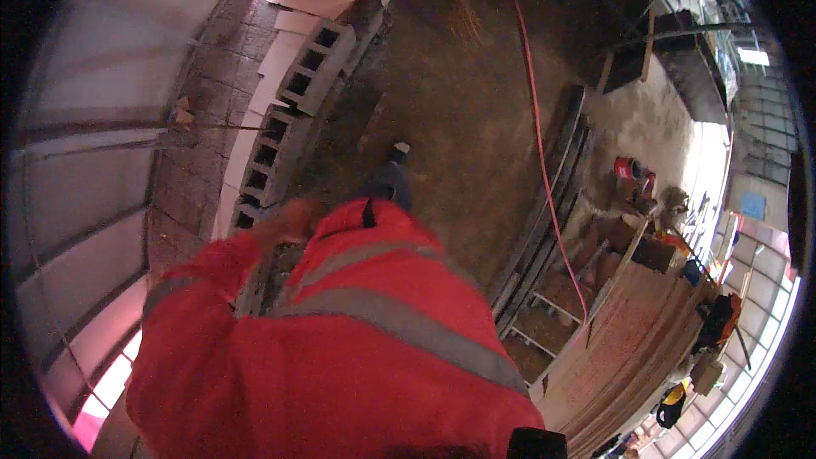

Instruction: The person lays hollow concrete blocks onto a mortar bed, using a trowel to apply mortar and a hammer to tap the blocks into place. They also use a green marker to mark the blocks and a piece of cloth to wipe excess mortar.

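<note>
My left hand is in front of my red jacket, which has grey bands. It hangs beside the near end of a row of grey hollow concrete blocks. The hand is dim and blurred, so its fingers and anything in them cannot be made out; whether it touches a block is unclear too. Nowhere does my right hand show. Past the jacket's front edge, one of my feet stands on the brown floor.
A red hose crosses the floor on the right, near long dark beams. Beyond them lie a ladder-like frame, stacked sheets and a red bucket. Pale flat pieces line the blocks. A broom is at the far end.
</note>
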Available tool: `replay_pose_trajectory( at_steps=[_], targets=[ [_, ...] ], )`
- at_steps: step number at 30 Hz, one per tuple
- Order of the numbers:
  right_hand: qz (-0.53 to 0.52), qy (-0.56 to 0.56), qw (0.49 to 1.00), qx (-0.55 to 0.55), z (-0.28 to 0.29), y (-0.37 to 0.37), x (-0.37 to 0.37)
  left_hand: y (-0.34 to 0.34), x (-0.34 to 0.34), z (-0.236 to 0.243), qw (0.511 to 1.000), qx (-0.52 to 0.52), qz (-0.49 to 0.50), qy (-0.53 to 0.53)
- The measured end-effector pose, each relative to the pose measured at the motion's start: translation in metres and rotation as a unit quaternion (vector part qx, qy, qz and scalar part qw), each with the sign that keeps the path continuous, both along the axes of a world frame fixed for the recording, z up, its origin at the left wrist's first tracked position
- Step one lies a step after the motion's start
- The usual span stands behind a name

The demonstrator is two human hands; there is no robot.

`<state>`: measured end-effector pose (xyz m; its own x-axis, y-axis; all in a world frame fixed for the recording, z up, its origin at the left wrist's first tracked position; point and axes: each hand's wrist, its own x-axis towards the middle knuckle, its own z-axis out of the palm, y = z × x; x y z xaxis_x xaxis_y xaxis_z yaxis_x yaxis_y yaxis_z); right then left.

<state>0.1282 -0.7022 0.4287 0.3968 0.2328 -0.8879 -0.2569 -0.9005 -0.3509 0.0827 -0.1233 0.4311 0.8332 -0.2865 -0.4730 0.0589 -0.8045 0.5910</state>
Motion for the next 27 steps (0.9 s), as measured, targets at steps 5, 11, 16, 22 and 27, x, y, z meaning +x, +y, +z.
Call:
replay_pose_trajectory(
  at_steps=[5,11,16,22,27],
  targets=[
    [-0.037,0.0,0.999,-0.016,0.021,-0.023,0.113,-0.001,0.179,0.065,0.996,-0.022,-0.074,0.053],
    [-0.053,0.018,0.998,0.004,0.024,-0.037,0.249,-0.016,0.254,0.042,0.993,-0.079,0.073,0.054],
    [0.008,0.054,0.996,0.073,-0.001,-0.035,0.39,-0.055,0.225,-0.017,0.905,-0.177,0.368,0.119],
    [0.113,0.149,0.968,0.168,-0.018,-0.043,0.606,-0.212,0.267,0.02,0.792,-0.126,0.592,0.079],
    [0.165,0.366,0.884,0.239,-0.038,-0.012,0.788,-0.335,0.306,0.069,0.603,-0.296,0.722,0.164]
  ],
)
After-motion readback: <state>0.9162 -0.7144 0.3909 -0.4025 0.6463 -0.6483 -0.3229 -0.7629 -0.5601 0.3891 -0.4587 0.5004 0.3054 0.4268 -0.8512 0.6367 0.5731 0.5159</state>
